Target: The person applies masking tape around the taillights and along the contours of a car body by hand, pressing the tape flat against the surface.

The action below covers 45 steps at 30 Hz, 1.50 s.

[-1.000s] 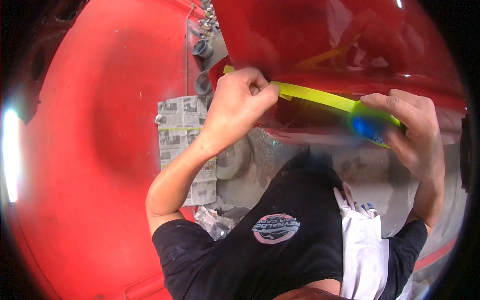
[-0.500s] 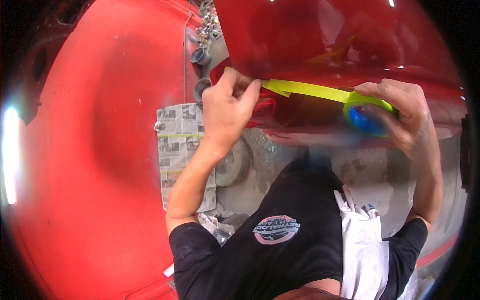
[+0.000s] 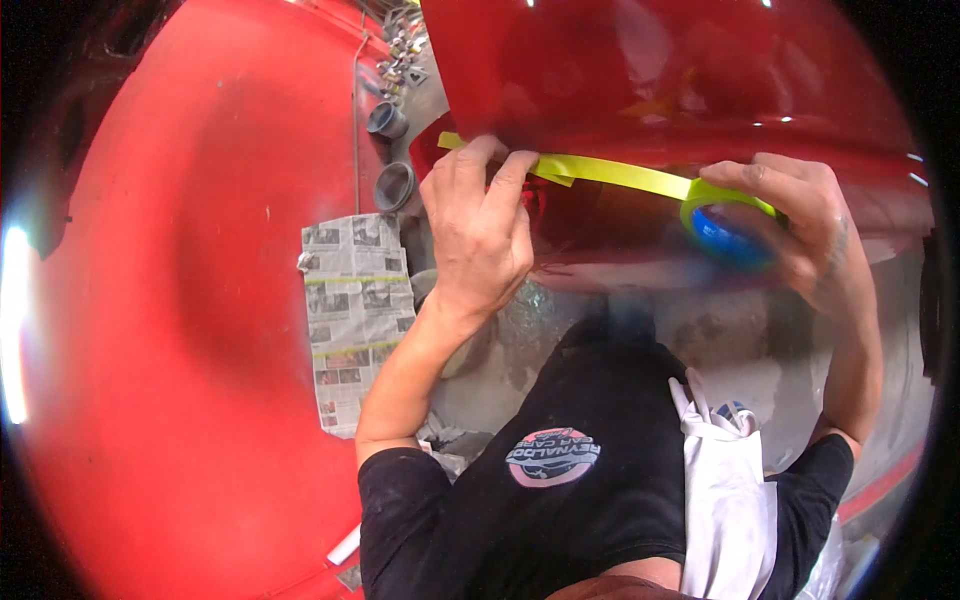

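A yellow-green strip of masking tape [image 3: 630, 178] runs across the edge of a glossy red car panel [image 3: 600, 80]. Fingertips of my left hand [image 3: 480, 235] press on the tape near its loose end, spread a little apart rather than pinching. A short second piece of tape hangs just right of these fingers. My right hand [image 3: 815, 215] grips the masking tape roll [image 3: 688, 212], with its yellow-green rim and blue inside, and keeps the strip stretched between both hands. Below the tape the red bodywork curves away, partly behind my left hand.
Newspaper sheets [image 3: 355, 320] joined with yellow tape cover part of the large red surface [image 3: 240, 250] on the left. Two grey containers [image 3: 395, 186] sit behind my left hand. White gloves [image 3: 725, 490] hang at the front of my black shirt [image 3: 470, 530].
My left hand has gone from pinching near the tape's end to pressing with its fingers on the strip, more of its back showing. The roll has shifted slightly left.
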Available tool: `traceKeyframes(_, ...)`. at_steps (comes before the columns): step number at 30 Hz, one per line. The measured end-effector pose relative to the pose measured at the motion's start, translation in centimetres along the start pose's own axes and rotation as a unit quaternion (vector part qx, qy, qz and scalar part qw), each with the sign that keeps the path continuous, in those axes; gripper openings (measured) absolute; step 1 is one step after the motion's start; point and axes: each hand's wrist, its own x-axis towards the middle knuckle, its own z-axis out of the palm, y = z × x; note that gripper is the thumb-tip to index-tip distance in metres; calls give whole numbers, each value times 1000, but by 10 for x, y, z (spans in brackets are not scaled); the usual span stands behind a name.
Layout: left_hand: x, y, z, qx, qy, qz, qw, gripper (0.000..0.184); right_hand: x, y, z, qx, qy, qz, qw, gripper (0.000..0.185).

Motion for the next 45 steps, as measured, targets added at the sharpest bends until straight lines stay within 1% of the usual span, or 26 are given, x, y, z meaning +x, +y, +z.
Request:
traceKeyframes(2, 3, 1, 0, -22, 8, -6, 1000, 47, 2, 0, 0, 1, -2, 4, 1000, 28)
traceKeyframes(4, 6, 3, 3, -23, 42, 47, 998, 43, 4, 2, 2, -6, 3, 1, 1000, 28)
traceKeyframes(7, 13, 7, 4, -12, 25, 57, 998, 41, 11, -7, -4, -17, -5, 7, 1000, 28)
traceKeyframes(8, 13, 1, 6, -13, 41, 65, 997, 41, 14, -11, -6, -20, -16, 15, 1000, 27)
traceKeyframes(13, 13, -7, -4, -16, 47, 67, 997, 39, 15, -24, 1, -2, -23, 26, 999, 26)
traceKeyframes(15, 11, -8, 0, -3, 54, 94, 994, 40, 8, -18, 7, 18, -25, 30, 999, 26)
traceKeyframes(20, 6, -4, 3, -2, 44, 99, 994, 40, -16, -1, 29, 53, -20, 32, 998, 28)
traceKeyframes(24, 21, -16, -11, -10, 47, 92, 995, 39, 3, -20, 19, 43, -3, -1, 999, 32)
traceKeyframes(27, 28, -16, -16, -9, 42, 89, 995, 39, 6, -35, 6, 20, -20, 16, 999, 36)
traceKeyframes(29, 31, -17, -15, -6, 46, 92, 995, 38, 7, -40, 0, -21, -11, 3, 1000, 36)
traceKeyframes(33, 26, -15, -14, 9, 47, 102, 994, 37, 5, -53, -2, -45, 11, 6, 999, 36)
traceKeyframes(35, 25, -15, -15, 8, 48, 103, 993, 37, 5, -62, -9, -75, -43, 33, 996, 49)
traceKeyframes(36, 23, -15, -15, 6, 47, 105, 993, 37, 8, -65, -13, -76, -43, 35, 996, 49)
traceKeyframes(38, 22, -15, -13, 4, 49, 107, 993, 37, 16, -67, -20, -99, -57, -7, 993, 49)
traceKeyframes(39, 22, -15, -10, 4, 52, 109, 993, 36, 15, -60, -17, -99, -57, -5, 993, 49)
traceKeyframes(41, 21, -14, -6, 0, 52, 109, 993, 37, 9, -47, -9, -58, -18, -19, 998, 49)
traceKeyframes(42, 18, -16, -13, -1, 55, 107, 993, 37, 14, -64, -15, -37, -52, 32, 997, 49)
traceKeyframes(45, 16, -11, -7, -6, 59, 106, 993, 38, 1, -57, -4, -29, -35, 34, 998, 50)
